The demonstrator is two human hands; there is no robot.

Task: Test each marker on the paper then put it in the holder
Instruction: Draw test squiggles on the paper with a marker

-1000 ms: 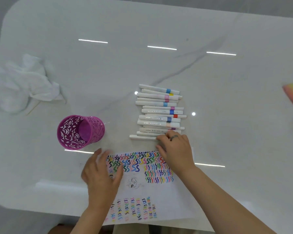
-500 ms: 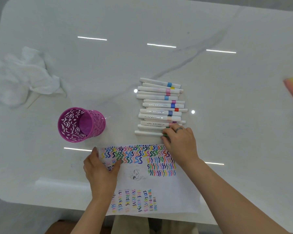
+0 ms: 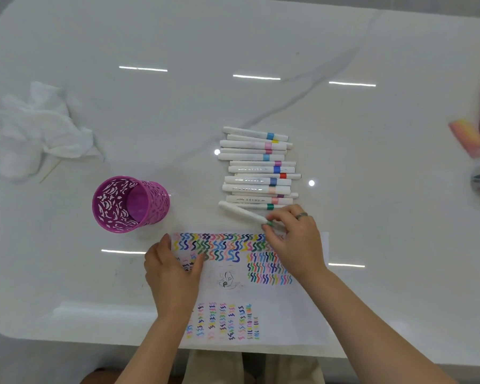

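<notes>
A white marble table (image 3: 372, 162) carries the paper (image 3: 288, 314) at its near edge. Just past the paper's far edge, the right hand (image 3: 294, 239) pinches one marker (image 3: 241, 213) by its green-banded end, fingertips clamped on it. The barrel's long axis runs from those fingers leftward and slightly toward the table's far edge. The left hand (image 3: 172, 273) presses flat on the paper's left edge, fingers straight. It is the hand nearer the marker's free end and the purple holder (image 3: 161, 200).
</notes>
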